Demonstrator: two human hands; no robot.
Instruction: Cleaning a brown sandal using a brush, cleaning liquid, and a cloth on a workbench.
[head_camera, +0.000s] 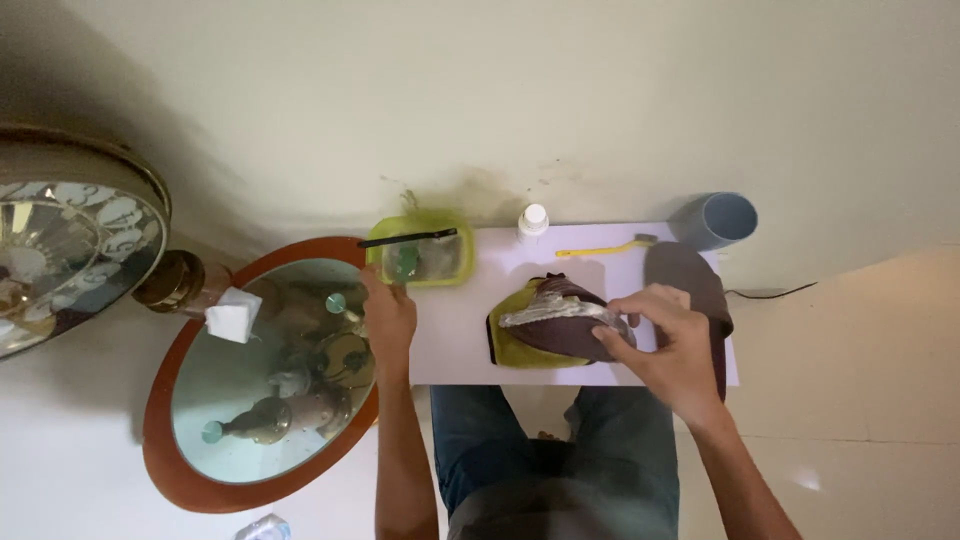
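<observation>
Your left hand (388, 318) reaches forward with the forearm nearly straight up the frame, fingers loosely curled at the near rim of the green container (420, 252); you cannot tell whether that grip has closed on the rim or only touches it. Your right hand (660, 345) comes in from the lower right, wrist bent inward, its grip pressed down on the dark shoe (560, 322), fingertips on the pale, soapy-looking upper.

The shoe lies on a yellow-green cloth (515, 345) near the front edge of the white surface (455, 345), its long axis running left to right, narrower end toward your right hand. A second dark shoe (690, 275) lies just behind your right hand. Between the hands there is open white surface. Along the far edge sit a white bottle (533, 220), a yellow toothbrush (605, 247) and a blue cup (720, 220). A round glass-topped table (255, 385) stands just left of the surface.
</observation>
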